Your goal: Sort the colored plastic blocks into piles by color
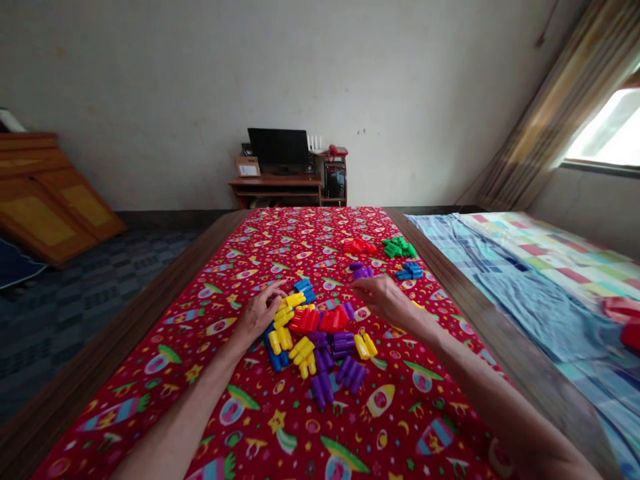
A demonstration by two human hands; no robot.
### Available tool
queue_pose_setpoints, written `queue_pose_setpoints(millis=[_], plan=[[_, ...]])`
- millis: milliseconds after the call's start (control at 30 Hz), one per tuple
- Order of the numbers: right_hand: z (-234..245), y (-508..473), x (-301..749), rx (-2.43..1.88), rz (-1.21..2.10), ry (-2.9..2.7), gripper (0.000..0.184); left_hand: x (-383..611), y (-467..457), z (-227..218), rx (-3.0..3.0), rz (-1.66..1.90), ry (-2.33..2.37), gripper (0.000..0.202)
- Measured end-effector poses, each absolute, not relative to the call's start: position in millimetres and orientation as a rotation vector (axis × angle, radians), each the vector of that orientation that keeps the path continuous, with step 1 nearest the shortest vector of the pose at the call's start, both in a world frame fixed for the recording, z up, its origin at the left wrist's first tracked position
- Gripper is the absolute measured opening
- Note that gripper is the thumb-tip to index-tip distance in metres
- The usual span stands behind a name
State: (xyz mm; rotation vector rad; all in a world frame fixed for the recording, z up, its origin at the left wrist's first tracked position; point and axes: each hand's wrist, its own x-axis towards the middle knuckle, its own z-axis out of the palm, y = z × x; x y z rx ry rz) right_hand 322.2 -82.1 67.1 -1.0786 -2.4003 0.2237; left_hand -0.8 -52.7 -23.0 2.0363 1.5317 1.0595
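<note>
A mixed pile of plastic building blocks lies on the red patterned cloth in front of me. It holds yellow blocks (301, 350), red blocks (306, 320), purple blocks (351, 375) and blue blocks (278, 361). My left hand (261, 309) rests at the pile's left edge, fingers curved and a little apart, beside a yellow block (295, 299). My right hand (382, 297) is over the cloth right of the pile, just nearer to me than a small purple group (361, 271). Its fingers are bent together, and whatever they may hold is hidden.
Farther off lie separate groups of red blocks (359, 247), green blocks (399, 247) and blue blocks (409, 271). The cloth (200, 400) covers a wooden table (200, 240). A bed (530, 293) adjoins on the right; a desk with a monitor (279, 148) stands beyond.
</note>
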Motion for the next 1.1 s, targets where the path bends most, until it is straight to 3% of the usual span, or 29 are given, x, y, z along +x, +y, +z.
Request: queue_pose_setpoints(millis=[133,333,600,900,1100], plan=[[50.3,-63.8,242.0,-0.728,0.331,-2.552,0.021,-0.5,-53.3,-20.8,1.975,1.075,1.524,0.054],[41.8,-42.4,185.4,-0.857,0.352,-2.831,0.034,-2.9,-54.8,-22.0,1.890,1.176,1.502,0.055],[66.4,-50.6,279.5,-1.108,0.210,-2.603,0.029,5.1,-65.0,-9.0,2.012,1.005,1.391,0.040],[46.5,-78.4,376.2,-1.581,0.077,-2.723,0.025,5.5,-58.9,-13.3,1.930,1.045,1.366,0.050],[56.5,-89.8,343.0,-1.140,0.042,-2.500,0.026,7.0,-55.0,-13.1,1.670,1.227,1.369,0.065]])
